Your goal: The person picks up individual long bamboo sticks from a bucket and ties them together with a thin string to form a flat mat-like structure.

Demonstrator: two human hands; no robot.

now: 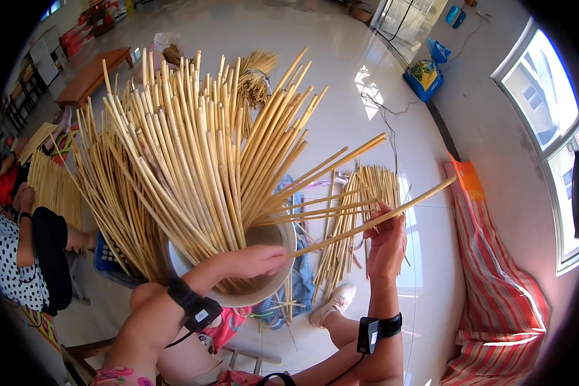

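Observation:
A long pale-yellow reed stalk (420, 197) slants between my hands, rising to the right. My right hand (387, 244) is closed around it near its middle. At its lower end the fingertips of my left hand (260, 260) pinch it, over the rim of a white bucket (288, 243). The bucket holds a thick fan of similar stalks (202, 145), leaning outward on several sides. A few of them (341, 209) stick out to the right, close to my right hand. Both wrists wear black straps with small boxes.
Loose stalks (331, 260) lie on the floor beyond my right hand. Left of the bucket stands a blue crate (109, 260) with more stalks. A seated person in a dotted top (13, 257) is at the left. Red striped cloth (495, 296) lies along the right wall.

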